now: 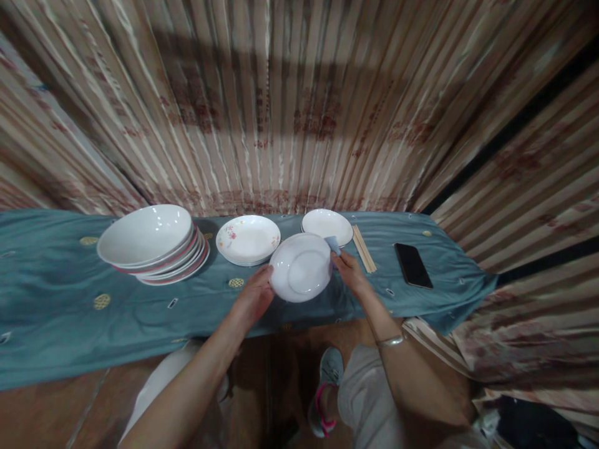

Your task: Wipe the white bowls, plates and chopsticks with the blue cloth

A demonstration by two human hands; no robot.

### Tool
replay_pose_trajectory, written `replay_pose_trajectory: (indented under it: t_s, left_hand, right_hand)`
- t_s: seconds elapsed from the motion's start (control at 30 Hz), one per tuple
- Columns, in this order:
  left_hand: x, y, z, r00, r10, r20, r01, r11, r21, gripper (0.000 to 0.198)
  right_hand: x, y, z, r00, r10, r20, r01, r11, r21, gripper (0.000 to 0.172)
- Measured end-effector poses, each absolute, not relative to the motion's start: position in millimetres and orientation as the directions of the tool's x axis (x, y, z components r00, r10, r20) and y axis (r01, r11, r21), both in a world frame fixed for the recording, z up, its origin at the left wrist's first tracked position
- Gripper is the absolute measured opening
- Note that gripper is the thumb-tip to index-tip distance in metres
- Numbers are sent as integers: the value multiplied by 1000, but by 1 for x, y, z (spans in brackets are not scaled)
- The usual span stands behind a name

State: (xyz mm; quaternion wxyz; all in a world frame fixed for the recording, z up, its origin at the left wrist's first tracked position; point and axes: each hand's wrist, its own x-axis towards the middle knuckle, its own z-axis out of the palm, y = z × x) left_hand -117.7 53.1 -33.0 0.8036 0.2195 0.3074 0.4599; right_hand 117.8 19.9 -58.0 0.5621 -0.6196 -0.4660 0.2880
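I hold a white plate (301, 268) upside down, its foot ring facing me, above a teal cloth (70, 305). My left hand (255, 293) grips its left rim with fingers curled under. My right hand (349, 271) is at the plate's right rim, closed on a small pale blue cloth (332, 244). Behind the held plate lie a floral plate (248, 239) and a plain white plate (326, 226).
A stack of several large white bowls with red rims (152, 243) stands at the left. Wooden chopsticks (364, 248) and a black phone (412, 265) lie at the right. A striped curtain (299, 106) hangs close behind. My knees and a shoe are below.
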Motion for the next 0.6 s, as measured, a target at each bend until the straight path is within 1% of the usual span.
replay_pose_trajectory:
  t_s: [0.1,0.23,0.37,0.43,0.6]
  left_hand:
    - [-118,54,-29,363,883,-299,-641,469,608,14]
    - [-120,55,-28,335,891,-308,-657,455,602,13]
    - [-121,54,-29,342,889,-304,-653,457,604,15]
    - [-121,53,-30,336,891,-306,-656,455,602,16]
    - [-119,53,-31,323,891,-319,-656,454,604,17]
  right_hand:
    - [110,21,-57,385,871,304,438,118,-891,51]
    - [95,17,-50,361,841,403,603,119,-789,56]
    - [79,12,-41,231,820,524,730,210,-650,52]
    - [71,10,-35,158,817,554,784,237,-574,50]
    - [52,5,-24,-14,826,563,890,267,-369,50]
